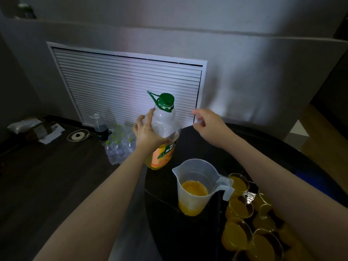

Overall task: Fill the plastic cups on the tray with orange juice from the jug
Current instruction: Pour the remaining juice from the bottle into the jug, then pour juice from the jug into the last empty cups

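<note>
A large clear juice bottle (165, 125) with a green cap and carry loop stands upright at the far edge of the dark round table (188, 232); only its bottom part holds orange juice. My left hand (146, 131) grips its shoulder. My right hand (209, 123) hovers right of the bottle, fingers loosely curled, apart from it; something small and pale shows at the fingertips, unclear. A translucent plastic jug (195, 185) with a little orange juice stands nearer me. Several clear plastic cups (239, 206) filled with orange juice crowd the lower right, partly behind my right forearm.
A shrink-wrapped pack of small water bottles (120, 142) and a dark-liquid bottle (100, 126) stand on the floor left of the table. A roll of tape (77, 136) and papers (50, 133) lie further left. A white louvred vent (128, 89) fills the wall behind.
</note>
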